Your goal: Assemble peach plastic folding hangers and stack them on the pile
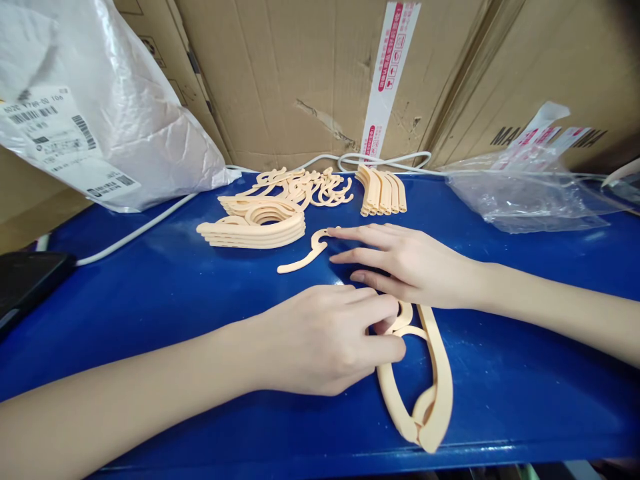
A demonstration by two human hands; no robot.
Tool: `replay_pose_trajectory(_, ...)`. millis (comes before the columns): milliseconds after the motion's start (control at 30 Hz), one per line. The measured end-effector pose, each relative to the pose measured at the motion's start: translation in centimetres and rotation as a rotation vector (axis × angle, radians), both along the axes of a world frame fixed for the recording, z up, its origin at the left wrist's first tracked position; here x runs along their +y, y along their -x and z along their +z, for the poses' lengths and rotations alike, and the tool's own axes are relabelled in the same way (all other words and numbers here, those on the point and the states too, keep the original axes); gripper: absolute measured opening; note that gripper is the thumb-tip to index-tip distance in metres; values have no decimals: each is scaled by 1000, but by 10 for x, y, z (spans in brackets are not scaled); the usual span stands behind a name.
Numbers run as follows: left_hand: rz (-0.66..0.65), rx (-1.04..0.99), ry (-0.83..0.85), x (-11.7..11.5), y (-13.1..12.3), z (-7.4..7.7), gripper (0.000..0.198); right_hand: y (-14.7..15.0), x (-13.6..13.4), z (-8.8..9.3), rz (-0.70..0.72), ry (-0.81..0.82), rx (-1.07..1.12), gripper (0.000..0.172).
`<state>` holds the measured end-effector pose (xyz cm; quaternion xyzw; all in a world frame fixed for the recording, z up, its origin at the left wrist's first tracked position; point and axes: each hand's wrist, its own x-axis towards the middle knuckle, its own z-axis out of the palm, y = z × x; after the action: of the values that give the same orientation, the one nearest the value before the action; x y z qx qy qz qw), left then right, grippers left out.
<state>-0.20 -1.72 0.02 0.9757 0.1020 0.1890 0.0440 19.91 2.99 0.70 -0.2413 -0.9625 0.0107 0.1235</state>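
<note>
My left hand (325, 340) pinches the near end of a peach plastic hanger (430, 393) that lies flat on the blue table (150, 287). My right hand (405, 263) is stretched out flat above the hanger, its fingertips touching a loose peach hook piece (305, 257). A stack of folded hangers (255, 227) sits just beyond the hook piece. Behind that stack lies a heap of loose hooks (305, 187), with a row of curved arm pieces (383, 192) to its right.
Cardboard boxes (310, 73) wall off the back. A white plastic mailer bag (95, 100) rests at the back left and clear plastic wrap (530, 193) at the back right. A white cable (140, 230) runs across the table. A black phone (25, 283) lies at the left edge.
</note>
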Motion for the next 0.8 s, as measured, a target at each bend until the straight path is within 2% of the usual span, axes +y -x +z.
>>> replay_pose_trajectory(133, -1, -4, 6, 0, -1, 2, 29, 6, 8, 1, -30, -9, -29, 40)
replay_pose_trajectory(367, 21, 2, -35, 1, 0, 4, 17, 2, 17, 6, -124, -23, 43, 25)
replay_pose_trajectory(600, 28, -44, 16, 6, 1, -1, 16, -13, 17, 6, -238, 121, 145, 21)
replay_pose_trajectory(700, 31, -33, 16, 6, 1, -1, 18, -11, 18, 8, -248, 99, 122, 30)
replay_pose_trajectory(800, 48, -29, 30, 4, -1, 2, 20, -5, 19, 7, -230, 112, 121, 25)
